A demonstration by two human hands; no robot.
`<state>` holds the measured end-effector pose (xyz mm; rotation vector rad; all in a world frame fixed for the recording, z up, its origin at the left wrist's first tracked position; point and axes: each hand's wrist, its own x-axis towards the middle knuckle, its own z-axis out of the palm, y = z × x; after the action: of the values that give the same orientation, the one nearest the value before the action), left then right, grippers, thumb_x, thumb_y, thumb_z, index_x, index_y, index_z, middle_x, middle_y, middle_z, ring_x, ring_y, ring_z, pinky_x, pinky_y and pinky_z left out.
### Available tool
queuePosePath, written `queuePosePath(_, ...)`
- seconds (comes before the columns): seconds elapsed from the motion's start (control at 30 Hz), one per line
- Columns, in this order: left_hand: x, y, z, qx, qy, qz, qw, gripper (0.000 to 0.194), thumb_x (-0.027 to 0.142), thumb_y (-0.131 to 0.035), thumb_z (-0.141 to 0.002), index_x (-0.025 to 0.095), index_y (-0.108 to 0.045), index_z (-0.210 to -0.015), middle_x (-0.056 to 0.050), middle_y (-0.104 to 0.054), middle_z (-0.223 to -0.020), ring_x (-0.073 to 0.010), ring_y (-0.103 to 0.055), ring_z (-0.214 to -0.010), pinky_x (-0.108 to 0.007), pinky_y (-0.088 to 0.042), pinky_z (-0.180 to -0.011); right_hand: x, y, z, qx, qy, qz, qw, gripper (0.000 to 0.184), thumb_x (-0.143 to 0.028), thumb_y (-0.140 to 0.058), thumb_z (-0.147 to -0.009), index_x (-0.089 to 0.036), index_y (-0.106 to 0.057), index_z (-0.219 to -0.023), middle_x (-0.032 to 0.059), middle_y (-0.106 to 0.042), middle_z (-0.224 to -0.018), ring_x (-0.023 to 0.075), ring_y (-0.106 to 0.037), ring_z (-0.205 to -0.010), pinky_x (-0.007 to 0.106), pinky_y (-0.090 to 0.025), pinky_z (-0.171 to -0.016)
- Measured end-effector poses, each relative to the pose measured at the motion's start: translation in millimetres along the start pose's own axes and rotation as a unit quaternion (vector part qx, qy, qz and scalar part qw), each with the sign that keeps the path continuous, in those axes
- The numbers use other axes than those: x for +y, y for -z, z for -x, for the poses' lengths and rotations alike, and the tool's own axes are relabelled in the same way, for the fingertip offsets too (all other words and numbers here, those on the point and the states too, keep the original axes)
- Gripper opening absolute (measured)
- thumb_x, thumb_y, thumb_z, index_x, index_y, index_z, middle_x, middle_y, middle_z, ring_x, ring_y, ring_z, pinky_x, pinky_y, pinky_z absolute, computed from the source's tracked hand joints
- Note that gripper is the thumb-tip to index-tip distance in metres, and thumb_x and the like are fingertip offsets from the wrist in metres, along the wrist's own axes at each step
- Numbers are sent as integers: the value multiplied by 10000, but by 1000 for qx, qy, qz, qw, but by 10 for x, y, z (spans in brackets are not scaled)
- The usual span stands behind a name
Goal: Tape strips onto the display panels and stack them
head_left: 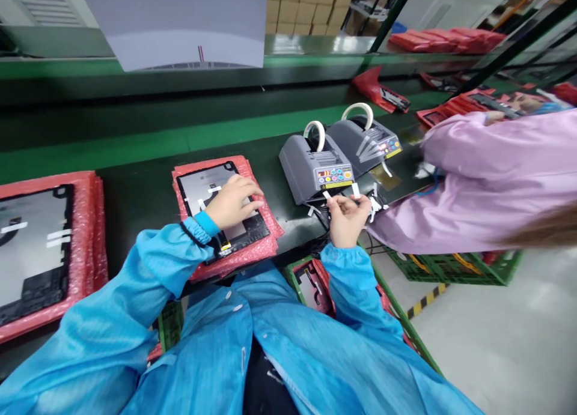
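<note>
My left hand (232,200) lies flat on a grey and black panel (205,187) that rests on a pink bubble-wrap stack (261,238), fingers spread over a white tape strip. My right hand (348,217) is at the mouth of the nearer grey tape dispenser (315,169), fingers pinched on a short white tape strip (355,190). Both arms wear blue sleeves.
A second tape dispenser (365,140) stands behind the first. Another panel on pink wrap (33,247) lies at the left. A co-worker's pink sleeve (487,181) reaches in from the right. Green crates (455,268) sit below the bench; red bags (446,39) lie beyond the conveyor.
</note>
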<state>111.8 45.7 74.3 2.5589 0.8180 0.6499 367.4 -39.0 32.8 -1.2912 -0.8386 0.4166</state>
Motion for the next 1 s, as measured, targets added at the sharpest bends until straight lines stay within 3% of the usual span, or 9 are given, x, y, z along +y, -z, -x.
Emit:
queuePosePath(0.1, 120, -8, -41, 17, 34, 48, 998, 205, 350, -562, -901, 180, -657, -966, -59, -691, -956, -202, -578, -956, -394, -407, -945, -211, -161, 132, -154, 22, 3, 988, 508, -321, -725, -719, -273, -286, -970, -75, -617, -704, 118, -593, -622, 279, -479, -624)
queuePosePath(0.2, 181, 5, -67, 11, 53, 80, 995, 196, 357, -609, -876, 171, -645, -926, -49, -685, -905, -190, -578, -914, -361, -419, -904, -359, -414, 192, -299, 13, -11, 954, 490, -347, -719, -751, -276, -294, -984, -68, -612, -710, 126, -600, -628, 291, -489, -617)
queuePosePath(0.33, 126, 44, 5, 7, 95, 103, 990, 196, 297, -613, -868, 169, -586, -722, -26, -655, -792, -173, -556, -843, -329, -423, -848, -394, -715, 144, -411, -10, -12, 911, 491, -360, -715, -760, -276, -286, -984, -63, -613, -715, 132, -617, -640, 300, -502, -635)
queuePosePath(0.53, 25, 84, 169, 66, 220, 138, 964, 228, 255, -620, -851, 169, -553, -650, 19, -567, -660, -135, -504, -697, -292, -414, -743, -252, -947, -3, -406, -58, 11, 912, 506, -375, -719, -735, -275, -279, -965, -44, -625, -772, 146, -649, -713, 319, -517, -700)
queuePosePath(0.73, -12, 58, 177, 63, 264, 172, 947, 207, 232, -640, -825, 165, -572, -641, 29, -546, -626, -121, -494, -653, -274, -411, -697, -199, -1090, 3, -446, -101, -1, 889, 526, -405, -740, -698, -273, -291, -938, -69, -596, -719, 130, -625, -670, 309, -510, -690)
queuePosePath(0.87, -22, -3, 130, 41, 313, 117, 942, 186, 250, -596, -844, 165, -600, -678, -8, -608, -703, -158, -549, -737, -308, -442, -746, -138, -1149, -23, -450, -109, 25, 886, 531, -389, -736, -683, -269, -286, -938, -70, -601, -709, 132, -619, -652, 312, -503, -679)
queuePosePath(1.0, 10, -55, 58, -24, 372, 2, 928, 185, 259, -547, -859, 162, -636, -729, -85, -668, -860, -259, -565, -962, -413, -446, -864, 6, -1219, -77, -457, -114, 79, 879, 531, -330, -728, -647, -258, -280, -922, -76, -594, -669, 134, -607, -613, 314, -491, -664)
